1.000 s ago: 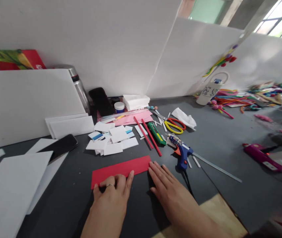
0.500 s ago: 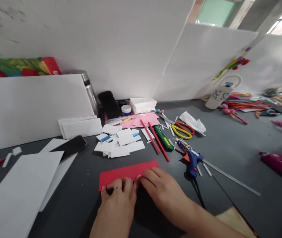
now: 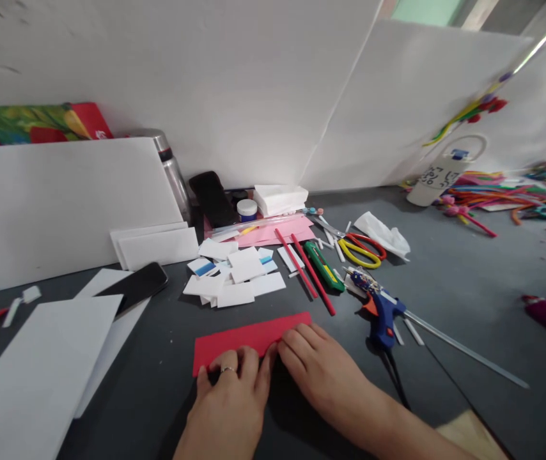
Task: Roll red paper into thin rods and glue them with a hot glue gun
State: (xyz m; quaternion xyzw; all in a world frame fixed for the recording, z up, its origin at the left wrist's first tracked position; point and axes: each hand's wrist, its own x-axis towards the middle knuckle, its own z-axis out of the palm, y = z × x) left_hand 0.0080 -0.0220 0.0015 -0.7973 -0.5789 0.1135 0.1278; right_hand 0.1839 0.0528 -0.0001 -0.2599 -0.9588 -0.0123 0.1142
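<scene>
A red strip of paper (image 3: 249,335) lies on the dark table in front of me. My left hand (image 3: 232,399) has its fingers curled over the strip's near edge, a ring on one finger. My right hand (image 3: 318,364) pinches the same edge toward its right end, thumb and fingers bent. The two hands nearly meet along that edge, and the fingertips partly hide it. Just beyond the strip is a loose pile of small white cards (image 3: 239,275). Two thin red sticks (image 3: 314,275) lie to the right of the pile, beside a green utility knife (image 3: 323,267).
A blue glue gun (image 3: 384,319) with a long clear glue stick lies on the right, its cable running toward me. Scissors (image 3: 362,249) are behind it. White boards (image 3: 47,364) and a phone (image 3: 141,284) lie left. A bottle (image 3: 438,179) stands near the back wall.
The view has shifted slightly, so things on the right appear farther right. Both hands stay on the red paper's near edge with almost the same grip.
</scene>
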